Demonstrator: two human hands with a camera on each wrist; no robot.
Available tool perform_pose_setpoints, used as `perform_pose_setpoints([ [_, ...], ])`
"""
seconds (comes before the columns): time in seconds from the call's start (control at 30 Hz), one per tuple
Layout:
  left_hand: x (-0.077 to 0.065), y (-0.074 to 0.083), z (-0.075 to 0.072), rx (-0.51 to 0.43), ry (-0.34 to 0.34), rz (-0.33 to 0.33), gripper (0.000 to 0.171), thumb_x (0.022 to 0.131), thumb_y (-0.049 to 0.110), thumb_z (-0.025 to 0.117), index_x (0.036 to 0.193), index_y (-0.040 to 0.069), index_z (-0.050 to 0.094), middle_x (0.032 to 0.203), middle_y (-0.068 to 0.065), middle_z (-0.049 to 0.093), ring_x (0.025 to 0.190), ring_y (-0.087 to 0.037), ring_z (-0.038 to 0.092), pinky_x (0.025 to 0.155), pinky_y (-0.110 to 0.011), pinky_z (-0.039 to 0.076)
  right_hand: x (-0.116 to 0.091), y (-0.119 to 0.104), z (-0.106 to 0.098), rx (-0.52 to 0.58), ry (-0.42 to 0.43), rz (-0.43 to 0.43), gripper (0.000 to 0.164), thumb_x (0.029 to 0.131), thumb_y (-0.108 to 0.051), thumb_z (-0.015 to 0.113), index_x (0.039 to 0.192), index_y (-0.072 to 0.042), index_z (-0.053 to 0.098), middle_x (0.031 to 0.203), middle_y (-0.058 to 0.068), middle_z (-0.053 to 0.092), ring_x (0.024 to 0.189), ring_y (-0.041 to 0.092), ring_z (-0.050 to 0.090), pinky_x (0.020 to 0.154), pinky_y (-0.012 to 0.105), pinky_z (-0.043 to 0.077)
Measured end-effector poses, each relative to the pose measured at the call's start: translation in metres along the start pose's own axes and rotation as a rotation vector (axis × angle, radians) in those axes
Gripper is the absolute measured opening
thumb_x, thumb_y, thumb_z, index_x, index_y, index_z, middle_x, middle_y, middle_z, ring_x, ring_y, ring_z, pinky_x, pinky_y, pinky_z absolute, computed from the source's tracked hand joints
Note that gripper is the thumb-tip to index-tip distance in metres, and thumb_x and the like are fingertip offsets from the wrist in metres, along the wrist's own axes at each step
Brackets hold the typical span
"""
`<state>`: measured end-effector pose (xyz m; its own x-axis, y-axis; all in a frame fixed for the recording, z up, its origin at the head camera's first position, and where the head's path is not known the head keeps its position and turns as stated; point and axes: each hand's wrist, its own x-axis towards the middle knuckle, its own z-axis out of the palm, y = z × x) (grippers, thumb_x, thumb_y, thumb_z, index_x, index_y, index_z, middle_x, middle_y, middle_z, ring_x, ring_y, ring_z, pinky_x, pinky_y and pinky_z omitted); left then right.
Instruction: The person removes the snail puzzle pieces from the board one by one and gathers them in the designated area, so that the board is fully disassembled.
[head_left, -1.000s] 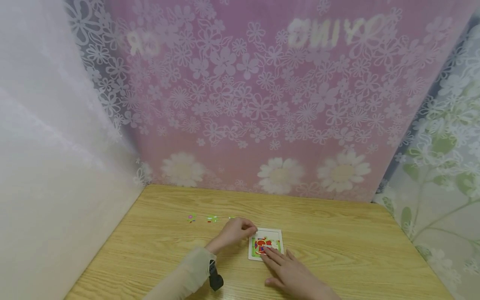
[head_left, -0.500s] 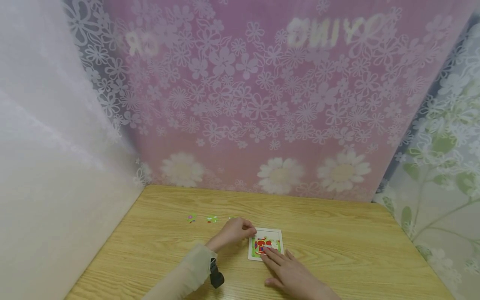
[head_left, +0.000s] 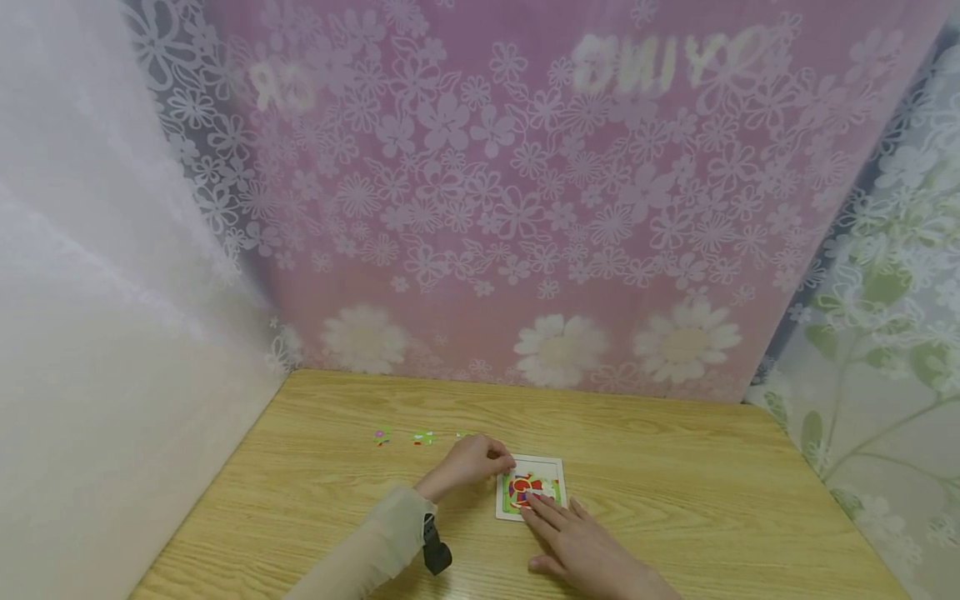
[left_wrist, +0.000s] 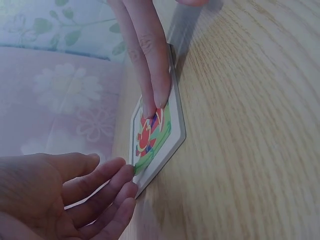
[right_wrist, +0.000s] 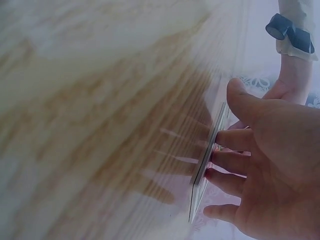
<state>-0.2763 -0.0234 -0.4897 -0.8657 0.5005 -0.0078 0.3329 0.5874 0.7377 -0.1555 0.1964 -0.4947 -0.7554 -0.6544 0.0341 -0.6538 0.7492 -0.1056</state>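
Note:
A square jigsaw puzzle board with a pale frame lies on the table; red, blue and green picture pieces fill its lower part, and its upper part shows white. My left hand is at the board's far left corner. In the left wrist view its loosely bent fingers reach the frame's edge, the thumb apart from them, and no piece shows between them. My right hand rests its outstretched fingertips on the red part of the picture, thumb spread to the side. Those fingertips cover some of the picture.
Small loose puzzle pieces lie in a row left of the board: one with a pink spot, a green and white one, and one partly behind the left hand. A floral curtain hangs behind the wooden table.
Almost nothing differs. The left forearm with its black wrist strap has shifted slightly to the right; both hands stay at the same spots on the board.

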Motion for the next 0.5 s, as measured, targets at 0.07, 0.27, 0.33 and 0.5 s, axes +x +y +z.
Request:
perform_pose_setpoints([
  [0.07,-0.0004,0.0011,-0.0001,0.003,0.001,0.008,0.02,0.099,0.024,0.066,0.099,0.011,0.08,0.096,0.0,0.075,0.077,-0.005,0.063,0.065,-0.023,0.049,0.0003,0.0,0.0002,0.002,-0.002,0.003,0.071,0.102,-0.057,0.046,0.148,-0.004,0.051,0.156,0.015,0.044,0.143,0.03,0.044,0.108,0.061,0.04],
  [0.27,-0.0012,0.0035,0.0011,-0.058,-0.008,0.006,0.019,0.101,0.023,0.064,0.101,0.012,0.079,0.091,0.001,0.074,0.078,-0.012,0.067,0.062,-0.024,0.05,0.0011,0.0009,0.0021,0.007,-0.012,0.009,0.072,0.101,-0.058,0.046,0.149,-0.004,0.05,0.155,0.015,0.046,0.142,0.03,0.044,0.109,0.062,0.039],
  [0.33,-0.0008,0.0032,0.0018,-0.074,-0.012,0.003,0.019,0.102,0.023,0.063,0.101,0.013,0.079,0.089,0.003,0.073,0.078,-0.013,0.068,0.061,-0.024,0.05,0.0012,0.0012,0.0025,0.001,-0.008,0.007,0.072,0.101,-0.058,0.046,0.148,-0.004,0.051,0.155,0.015,0.046,0.142,0.03,0.044,0.108,0.062,0.039],
  [0.5,0.0003,0.0005,0.0024,-0.103,-0.013,0.015,0.018,0.101,0.021,0.063,0.101,0.011,0.078,0.088,0.003,0.072,0.076,-0.015,0.068,0.06,-0.023,0.051,0.0012,0.0009,0.0018,-0.014,0.011,-0.006,0.071,0.102,-0.057,0.047,0.148,-0.003,0.051,0.154,0.016,0.047,0.141,0.031,0.046,0.107,0.062,0.041],
])
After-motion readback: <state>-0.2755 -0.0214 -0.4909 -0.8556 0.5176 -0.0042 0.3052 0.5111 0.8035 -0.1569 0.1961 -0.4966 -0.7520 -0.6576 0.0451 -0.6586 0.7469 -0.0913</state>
